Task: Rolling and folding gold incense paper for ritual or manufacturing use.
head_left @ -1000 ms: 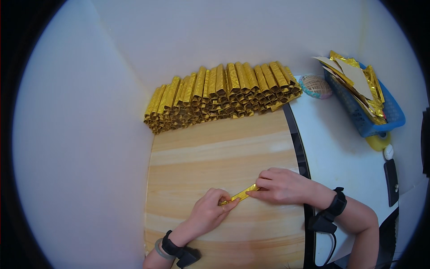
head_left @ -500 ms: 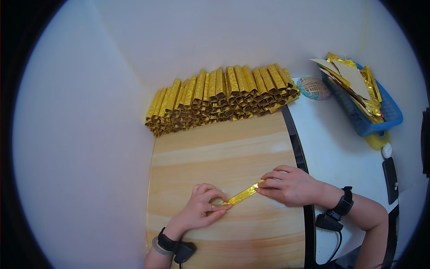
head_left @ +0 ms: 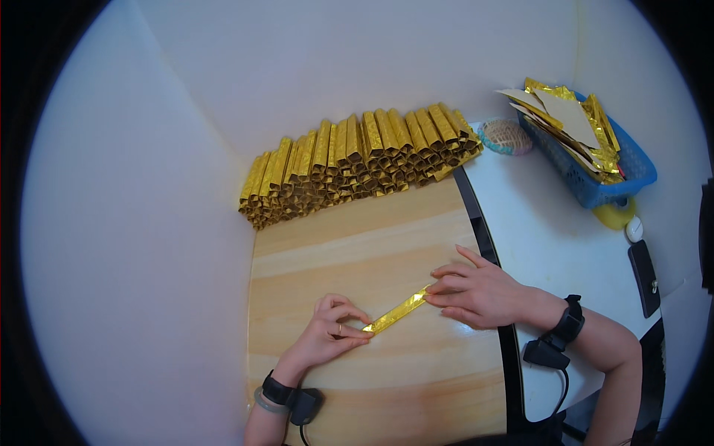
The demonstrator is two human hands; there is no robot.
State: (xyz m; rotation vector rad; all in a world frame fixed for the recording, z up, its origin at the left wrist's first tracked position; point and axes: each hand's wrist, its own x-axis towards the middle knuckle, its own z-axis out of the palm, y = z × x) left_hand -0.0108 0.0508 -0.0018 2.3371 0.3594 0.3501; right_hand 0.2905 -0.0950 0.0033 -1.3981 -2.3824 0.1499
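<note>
A narrow folded strip of shiny gold foil paper (head_left: 399, 312) slants up to the right, just over the wooden board. My left hand (head_left: 332, 328) pinches its lower left end between thumb and fingers. At the upper right end, my right hand (head_left: 480, 296) has thumb and fingertips closed on the strip, with one finger raised away from it. Behind, against the wall, lies a stacked pile of gold foil paper tubes (head_left: 357, 160), their open ends facing me.
Right of the wooden board (head_left: 357, 245), past a dark edge, is a white tabletop (head_left: 543, 245). On it stand a blue plastic basket (head_left: 632, 167) of gold paper and card, a small woven round item (head_left: 506, 137), a yellow object (head_left: 616, 215) and a black phone-like slab (head_left: 644, 279).
Both hands and the strip sit slightly higher in the picture. One right finger has lifted off. The surroundings have shifted a little as the view moved.
</note>
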